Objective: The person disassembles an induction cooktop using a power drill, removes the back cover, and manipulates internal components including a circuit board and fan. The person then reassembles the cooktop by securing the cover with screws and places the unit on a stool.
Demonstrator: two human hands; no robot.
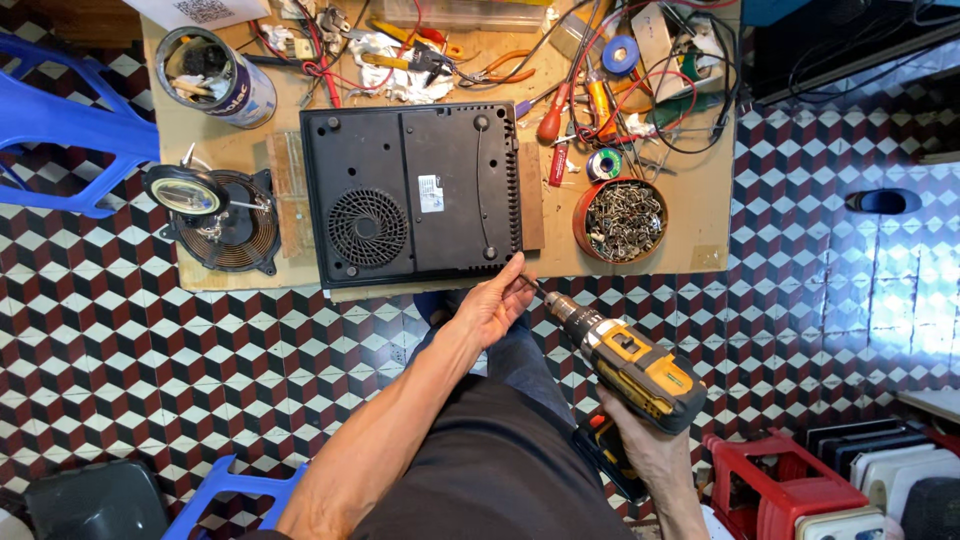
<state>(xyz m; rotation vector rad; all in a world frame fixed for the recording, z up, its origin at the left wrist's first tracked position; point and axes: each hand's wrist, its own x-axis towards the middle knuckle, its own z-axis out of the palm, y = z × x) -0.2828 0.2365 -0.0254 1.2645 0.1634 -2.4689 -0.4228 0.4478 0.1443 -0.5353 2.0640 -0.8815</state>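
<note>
Head view. The left hand (493,303) reaches forward from 7 o'clock, forearm extended, fingers pinched loosely around the bit at the tip of the cordless drill (625,365). The right hand (650,450) grips the drill's handle at 5 o'clock, wrist bent upward. The drill points toward 10 o'clock, at the near right corner of the upturned black cooktop (410,195) on the worktable (690,215).

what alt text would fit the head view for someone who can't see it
Seen from above, a person's right hand holds a yellow and black cordless drill, its bit aimed at the near corner of an upturned black flat appliance, while the left hand steadies the bit on a cluttered wooden workbench.
</note>
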